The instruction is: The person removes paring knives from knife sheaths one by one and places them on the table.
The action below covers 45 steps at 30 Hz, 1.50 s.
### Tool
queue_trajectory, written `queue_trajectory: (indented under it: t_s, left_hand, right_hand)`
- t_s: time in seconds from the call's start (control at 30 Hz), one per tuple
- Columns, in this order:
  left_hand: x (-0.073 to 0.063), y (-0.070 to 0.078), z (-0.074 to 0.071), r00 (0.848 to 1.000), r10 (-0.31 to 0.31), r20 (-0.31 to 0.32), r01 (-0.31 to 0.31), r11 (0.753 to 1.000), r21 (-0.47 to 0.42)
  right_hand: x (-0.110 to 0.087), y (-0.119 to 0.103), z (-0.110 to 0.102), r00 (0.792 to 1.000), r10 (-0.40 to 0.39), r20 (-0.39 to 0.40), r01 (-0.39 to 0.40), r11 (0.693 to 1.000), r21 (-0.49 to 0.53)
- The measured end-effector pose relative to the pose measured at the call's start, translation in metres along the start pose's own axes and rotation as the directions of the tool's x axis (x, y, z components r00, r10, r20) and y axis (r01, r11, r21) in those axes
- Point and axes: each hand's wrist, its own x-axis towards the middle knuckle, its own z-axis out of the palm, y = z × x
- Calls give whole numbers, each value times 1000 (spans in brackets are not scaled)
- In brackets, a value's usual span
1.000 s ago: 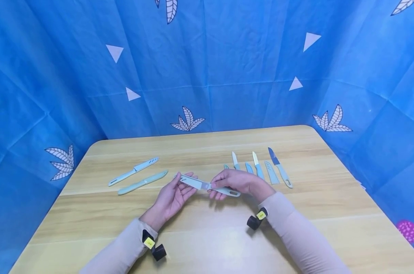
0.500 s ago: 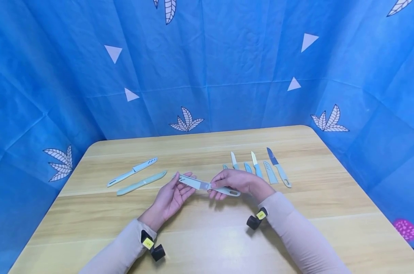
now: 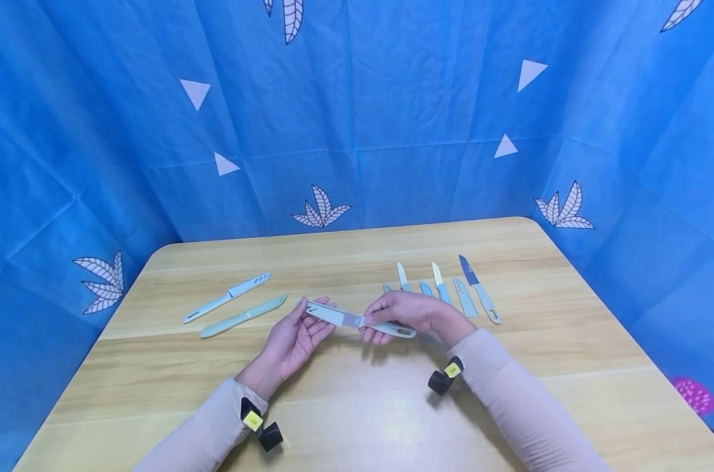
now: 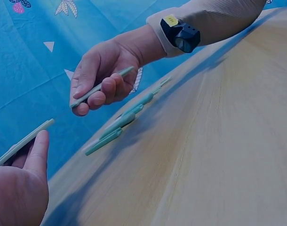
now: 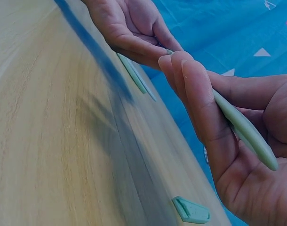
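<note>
Above the middle of the table, my left hand (image 3: 294, 341) pinches a pale green slotted knife sheath (image 3: 327, 314) between thumb and fingers. My right hand (image 3: 400, 311) grips the light green handle (image 3: 396, 330) of a kitchen knife. A short stretch of its blade (image 3: 353, 320) shows between sheath and handle; the rest is inside the sheath. In the left wrist view the sheath (image 4: 26, 140) lies along the left fingers, and the handle (image 4: 102, 88) crosses the right palm. The right wrist view has the handle (image 5: 249, 132) close up, with most of the sheath hidden behind fingers.
Two sheathed knives, one pale blue (image 3: 228, 298) and one green (image 3: 244, 317), lie at the left. On the right lie a dark-bladed knife (image 3: 479, 288), two smaller bare knives (image 3: 441, 283) and loose sheaths (image 3: 465, 299). A blue curtain (image 3: 357, 131) hangs behind the table.
Slightly more blade shows between sheath and handle, as my left hand and the sheath have shifted a little left. The head view has also drifted slightly. Both holds are the same.
</note>
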Motion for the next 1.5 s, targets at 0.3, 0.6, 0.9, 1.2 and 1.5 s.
queue_trajectory:
  t_s: [0.3, 0.6, 0.9, 1.2, 1.5]
  left_hand:
    - [-1, 1, 2, 999, 2, -40, -3, 1000, -14]
    - [-3, 3, 1, 999, -7, -44, 5, 1000, -29]
    - [-4, 4, 2, 999, 0, -55, -2, 999, -38]
    - [-6, 5, 3, 999, -6, -40, 3, 998, -55]
    - [-7, 7, 4, 999, -1, -42, -1, 999, -39]
  right_hand:
    - [-4, -3, 0, 1000, -1, 3, 1, 1000, -6]
    - [-8, -4, -2, 1000, 3, 12, -2, 1000, -24]
    - [-12, -4, -3, 1000, 7, 15, -7, 1000, 9]
    - [-15, -6, -5, 999, 24, 41, -24, 1000, -1]
    - [-17, -8, -5, 998, 42, 50, -43, 999, 10]
